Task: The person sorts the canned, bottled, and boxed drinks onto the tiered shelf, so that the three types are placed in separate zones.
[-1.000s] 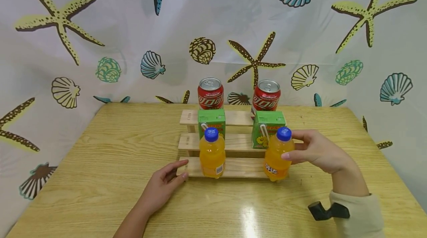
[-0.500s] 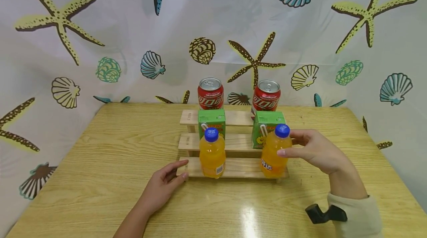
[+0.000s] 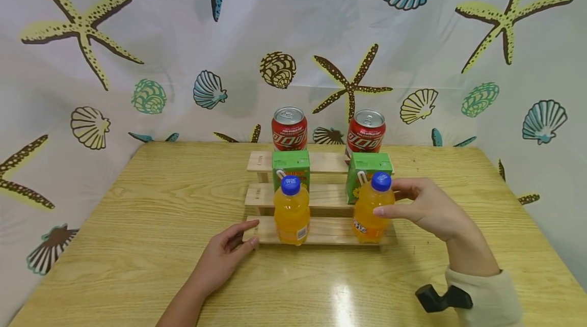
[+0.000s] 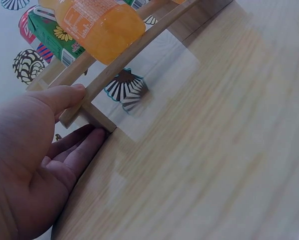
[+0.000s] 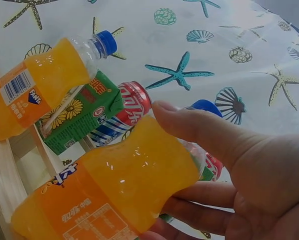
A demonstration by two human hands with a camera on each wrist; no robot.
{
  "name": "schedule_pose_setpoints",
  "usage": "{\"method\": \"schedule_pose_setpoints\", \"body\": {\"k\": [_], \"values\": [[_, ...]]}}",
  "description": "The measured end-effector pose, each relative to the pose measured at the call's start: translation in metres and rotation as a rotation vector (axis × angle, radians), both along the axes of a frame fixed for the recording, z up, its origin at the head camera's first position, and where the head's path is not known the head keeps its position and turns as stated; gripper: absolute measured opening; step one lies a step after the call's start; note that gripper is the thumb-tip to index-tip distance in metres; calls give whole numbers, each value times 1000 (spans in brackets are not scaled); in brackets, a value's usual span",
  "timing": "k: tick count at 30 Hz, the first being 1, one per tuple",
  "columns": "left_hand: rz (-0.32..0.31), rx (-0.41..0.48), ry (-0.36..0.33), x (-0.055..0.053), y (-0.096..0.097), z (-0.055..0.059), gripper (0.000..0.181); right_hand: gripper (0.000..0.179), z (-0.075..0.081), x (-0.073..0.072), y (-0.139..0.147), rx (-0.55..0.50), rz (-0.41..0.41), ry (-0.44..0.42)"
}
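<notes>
My right hand (image 3: 426,207) holds a blue-capped bottle of orange soda (image 3: 370,217) upright over the right end of a three-tier wooden rack (image 3: 330,230). Its thumb lies on the near side of the bottle, and the fingers go round the far side, as the right wrist view shows. At the rack's lower left corner is my left hand (image 3: 224,250). In the left wrist view its thumb (image 4: 67,95) presses on the front plank's end while the fingers reach behind the leg below. A second orange soda bottle (image 3: 292,217) stands on the bottom tier, left of the held one.
Two green drink cartons with straws, a left carton (image 3: 291,158) and a right carton (image 3: 371,161), stand on the middle tier. On the top tier are a left red can (image 3: 289,128) and a right red can (image 3: 367,131). A patterned cloth (image 3: 174,62) hangs behind the wood-grain table (image 3: 151,225).
My right hand has carried the bottle left, from the right end of the bottom tier to a spot further in over it. The left hand has stayed at the rack's corner.
</notes>
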State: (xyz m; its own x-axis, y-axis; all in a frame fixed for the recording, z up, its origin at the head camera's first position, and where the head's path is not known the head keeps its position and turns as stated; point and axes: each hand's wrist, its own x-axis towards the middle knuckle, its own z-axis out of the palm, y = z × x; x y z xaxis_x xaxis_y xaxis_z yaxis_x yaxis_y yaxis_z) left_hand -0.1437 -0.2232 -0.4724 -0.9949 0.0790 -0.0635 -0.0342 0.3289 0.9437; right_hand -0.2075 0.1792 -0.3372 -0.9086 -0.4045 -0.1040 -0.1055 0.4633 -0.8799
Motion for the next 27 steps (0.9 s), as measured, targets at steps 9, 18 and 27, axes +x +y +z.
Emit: {"method": "schedule_pose_setpoints", "body": {"k": [9,18,27], "values": [[-7,6,15,1,1,0,48,49,-1,0,-1,12,6,14],[15,15,10,2,0,0,46,47,2,1,-3,57,44,62],[18,-29,2,2,7,0,45,51,4,9,-1,155,31,114]]}}
